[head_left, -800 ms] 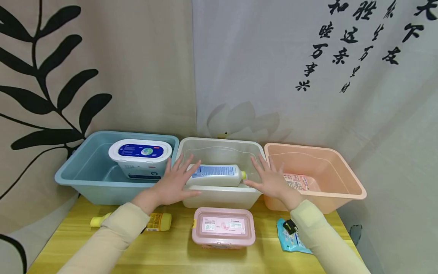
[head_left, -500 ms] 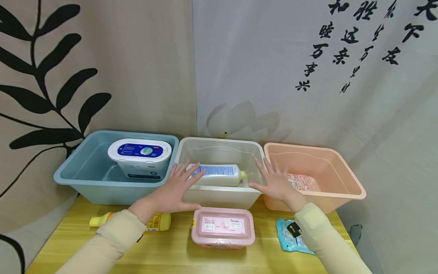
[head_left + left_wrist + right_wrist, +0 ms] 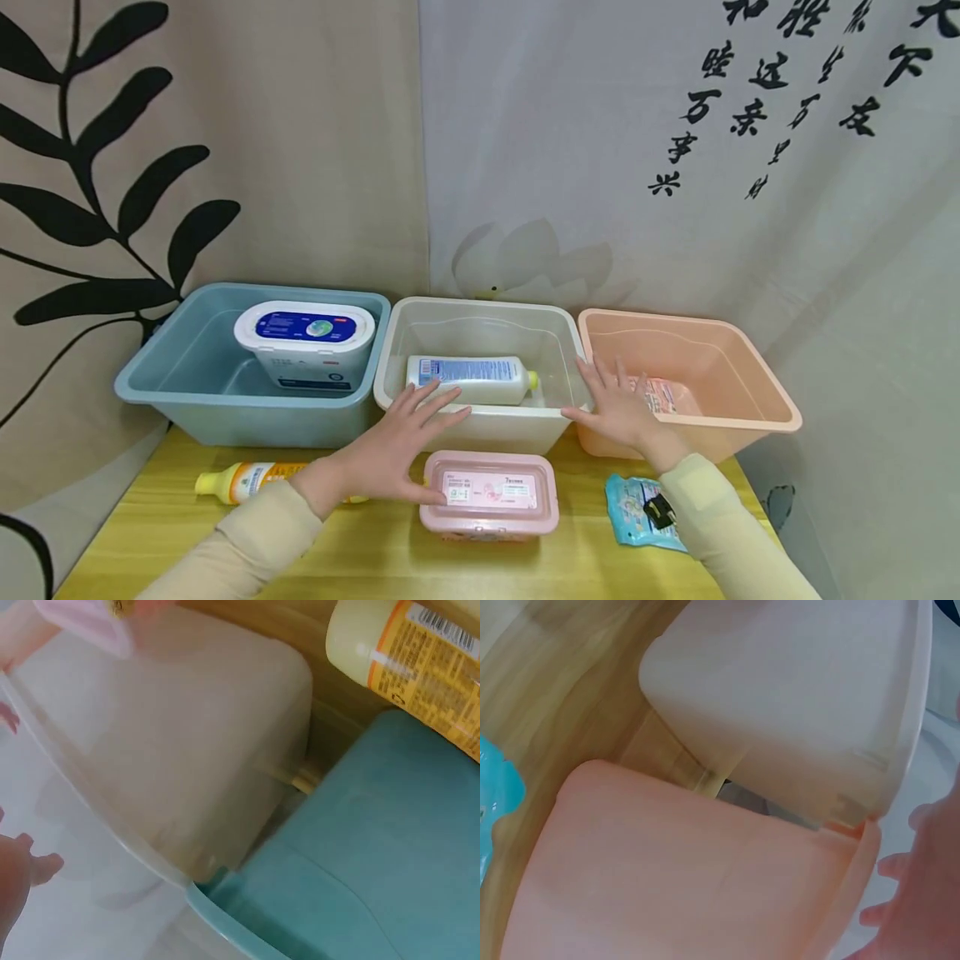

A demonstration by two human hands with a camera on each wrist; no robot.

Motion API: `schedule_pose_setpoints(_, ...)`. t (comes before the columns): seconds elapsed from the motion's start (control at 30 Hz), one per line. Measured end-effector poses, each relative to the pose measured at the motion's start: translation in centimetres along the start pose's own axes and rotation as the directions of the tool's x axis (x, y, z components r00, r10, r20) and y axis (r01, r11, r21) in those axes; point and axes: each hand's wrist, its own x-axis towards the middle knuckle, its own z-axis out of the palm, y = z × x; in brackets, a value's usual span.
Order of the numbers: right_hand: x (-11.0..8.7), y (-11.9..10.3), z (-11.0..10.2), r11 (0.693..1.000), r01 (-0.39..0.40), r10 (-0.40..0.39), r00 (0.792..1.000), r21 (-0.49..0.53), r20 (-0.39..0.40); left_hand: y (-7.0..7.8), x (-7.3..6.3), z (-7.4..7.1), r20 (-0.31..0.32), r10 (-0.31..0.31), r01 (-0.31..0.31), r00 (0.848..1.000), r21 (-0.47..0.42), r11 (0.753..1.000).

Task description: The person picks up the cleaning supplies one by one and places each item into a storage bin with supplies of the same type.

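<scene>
Directly in front of the white bin (image 3: pixel 510 429), on the wooden desk (image 3: pixel 375 558): one lidded pink box (image 3: pixel 491 494), label side up. Left hand (image 3: pixel 386 454) at the white bin's front left, fingers spread, released, gripping nothing; its thumb lies at the left edge of the pink box, and from where I stand I cannot tell whether they touch. Right hand (image 3: pixel 624 410) at the white bin's right rim, beside the peach bin (image 3: pixel 675 343); fingers likewise spread, nothing grasped, contact with the rim unclear.

Inside the white bin: one white bottle (image 3: pixel 474 382) lying flat, cap to the right. Left of the white bin: blue bin (image 3: pixel 247 417) holding an upright white tub (image 3: pixel 311 357). Front left of it: yellow bottle (image 3: pixel 258 477) on its side, partly behind the left arm. Front right of it: blue packet (image 3: pixel 633 510), flat, partly covered by the right sleeve
</scene>
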Motion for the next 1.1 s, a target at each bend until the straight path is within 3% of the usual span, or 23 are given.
schedule_pose_setpoints(0.3, -0.3, 1.1, 0.6, 1.000, -0.008, 0.008, 1.000, -0.024, -0.008, 1.1, 0.4, 1.8, 0.073, 0.081, -0.081, 0.994, 0.008, 0.997)
schedule_pose_setpoints(0.6, -0.5, 1.8, 1.1, 1.000, -0.020, 0.020, 1.000, -0.014, -0.006, 1.6, 0.7, 4.0, 0.179, 0.154, -0.167, 0.972, 0.061, 0.984)
schedule_pose_setpoints(1.1, -0.5, 1.8, 1.5, 0.999, -0.020, 0.020, 1.000, -0.047, -0.001, 0.8, 1.0, 7.1, 0.167, 0.265, -0.286, 0.950, 0.118, 0.951)
